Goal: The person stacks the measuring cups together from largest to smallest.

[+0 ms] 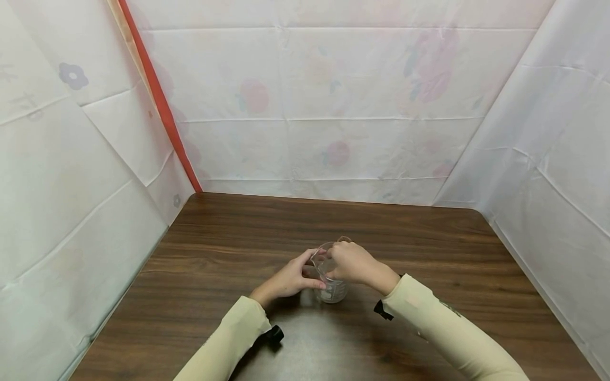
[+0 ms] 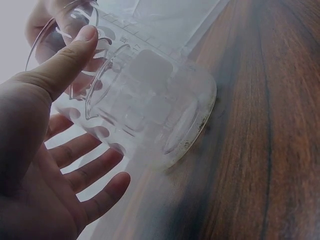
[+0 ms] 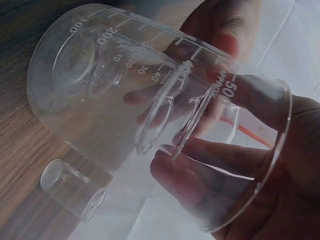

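A large clear glass beaker [image 1: 334, 293] with white graduations stands on the table between both hands. My left hand [image 1: 289, 278] holds it from the left, thumb on the near side and fingers round the far side. My right hand [image 1: 355, 263] reaches through its mouth from the right. Inside the large beaker sits a smaller graduated beaker [image 3: 150, 70], its rim showing in the right wrist view. The right thumb and fingertips pinch glass at the smaller beaker's rim, inside the large one. Part of this grip is hidden behind overlapping glass.
Another small glass beaker [image 3: 72, 190] stands on the table outside the large one, mostly behind my right hand in the head view. The brown wood-grain table [image 1: 229, 233] is bordered by white printed sheets [image 1: 305, 148] at the back and sides.
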A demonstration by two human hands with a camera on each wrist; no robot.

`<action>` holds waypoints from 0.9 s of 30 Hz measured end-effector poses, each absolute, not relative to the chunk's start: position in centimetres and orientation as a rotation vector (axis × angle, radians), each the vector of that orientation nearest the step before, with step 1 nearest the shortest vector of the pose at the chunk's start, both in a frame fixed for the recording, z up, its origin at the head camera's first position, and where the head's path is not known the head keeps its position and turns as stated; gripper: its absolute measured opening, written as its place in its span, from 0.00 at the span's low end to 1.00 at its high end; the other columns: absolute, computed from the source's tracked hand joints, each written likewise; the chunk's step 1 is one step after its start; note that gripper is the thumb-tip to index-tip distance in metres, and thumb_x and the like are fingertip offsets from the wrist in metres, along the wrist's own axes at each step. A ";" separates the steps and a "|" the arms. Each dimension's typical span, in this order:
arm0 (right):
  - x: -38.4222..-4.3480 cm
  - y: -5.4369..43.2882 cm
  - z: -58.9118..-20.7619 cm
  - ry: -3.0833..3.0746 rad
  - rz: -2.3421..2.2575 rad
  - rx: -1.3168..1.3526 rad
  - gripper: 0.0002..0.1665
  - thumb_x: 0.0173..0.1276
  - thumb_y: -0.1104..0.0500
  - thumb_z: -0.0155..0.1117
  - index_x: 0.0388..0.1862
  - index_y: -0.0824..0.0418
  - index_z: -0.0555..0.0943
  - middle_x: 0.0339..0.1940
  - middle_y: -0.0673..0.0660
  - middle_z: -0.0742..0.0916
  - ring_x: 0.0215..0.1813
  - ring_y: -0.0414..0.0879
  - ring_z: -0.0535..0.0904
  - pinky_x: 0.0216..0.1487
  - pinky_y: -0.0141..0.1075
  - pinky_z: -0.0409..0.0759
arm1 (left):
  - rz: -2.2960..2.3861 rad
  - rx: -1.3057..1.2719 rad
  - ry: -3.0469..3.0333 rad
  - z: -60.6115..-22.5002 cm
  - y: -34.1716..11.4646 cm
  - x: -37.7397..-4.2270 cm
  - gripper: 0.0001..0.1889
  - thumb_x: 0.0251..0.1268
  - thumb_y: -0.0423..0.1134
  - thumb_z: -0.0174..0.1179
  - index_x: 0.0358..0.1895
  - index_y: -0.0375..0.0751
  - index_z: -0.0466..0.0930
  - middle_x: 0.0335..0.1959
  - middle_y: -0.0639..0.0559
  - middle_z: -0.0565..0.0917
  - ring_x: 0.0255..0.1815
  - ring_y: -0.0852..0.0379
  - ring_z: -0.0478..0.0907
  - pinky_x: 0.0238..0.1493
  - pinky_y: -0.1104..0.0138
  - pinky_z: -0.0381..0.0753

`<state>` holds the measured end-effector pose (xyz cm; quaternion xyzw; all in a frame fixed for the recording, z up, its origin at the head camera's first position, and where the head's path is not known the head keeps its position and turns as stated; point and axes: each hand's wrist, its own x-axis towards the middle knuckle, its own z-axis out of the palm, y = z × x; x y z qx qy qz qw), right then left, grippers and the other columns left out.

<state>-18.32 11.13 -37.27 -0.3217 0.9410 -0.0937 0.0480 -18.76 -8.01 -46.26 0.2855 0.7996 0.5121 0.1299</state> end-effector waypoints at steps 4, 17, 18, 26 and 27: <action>-18.4 10.9 -37.5 2.863 -0.260 -0.968 0.21 0.54 0.54 0.77 0.43 0.64 0.87 0.42 0.59 0.89 0.42 0.53 0.85 0.42 0.45 0.84 | 1.505 0.824 2.312 -46.4 -7.9 -18.7 0.41 0.57 0.40 0.70 0.73 0.49 0.60 0.69 0.46 0.71 0.64 0.46 0.72 0.59 0.50 0.76; -18.5 10.4 -37.7 2.904 -0.124 -0.978 0.17 0.52 0.53 0.79 0.33 0.64 0.86 0.30 0.54 0.87 0.31 0.47 0.82 0.38 0.43 0.83 | 1.533 0.837 2.257 -43.3 -7.9 -17.4 0.39 0.59 0.36 0.69 0.73 0.37 0.59 0.67 0.37 0.71 0.63 0.38 0.72 0.60 0.43 0.74; -18.5 10.4 -37.7 2.904 -0.119 -0.977 0.17 0.52 0.53 0.79 0.34 0.64 0.86 0.30 0.54 0.87 0.31 0.46 0.81 0.38 0.42 0.83 | 1.538 0.842 2.250 -43.2 -7.9 -17.4 0.40 0.59 0.36 0.69 0.73 0.37 0.59 0.67 0.37 0.71 0.63 0.38 0.73 0.60 0.43 0.74; -18.4 10.3 -37.7 2.908 -0.086 -1.013 0.16 0.52 0.53 0.79 0.32 0.63 0.86 0.30 0.54 0.87 0.33 0.46 0.82 0.39 0.42 0.82 | 1.531 0.844 2.245 -42.9 -7.9 -17.2 0.40 0.59 0.36 0.69 0.73 0.37 0.59 0.67 0.37 0.71 0.61 0.41 0.75 0.59 0.45 0.76; -18.3 10.3 -37.7 2.910 -0.083 -1.016 0.16 0.51 0.53 0.79 0.32 0.63 0.87 0.31 0.54 0.87 0.33 0.47 0.82 0.39 0.42 0.83 | 1.532 0.845 2.246 -42.9 -7.9 -17.2 0.39 0.59 0.37 0.69 0.73 0.36 0.59 0.67 0.37 0.71 0.61 0.41 0.75 0.58 0.45 0.76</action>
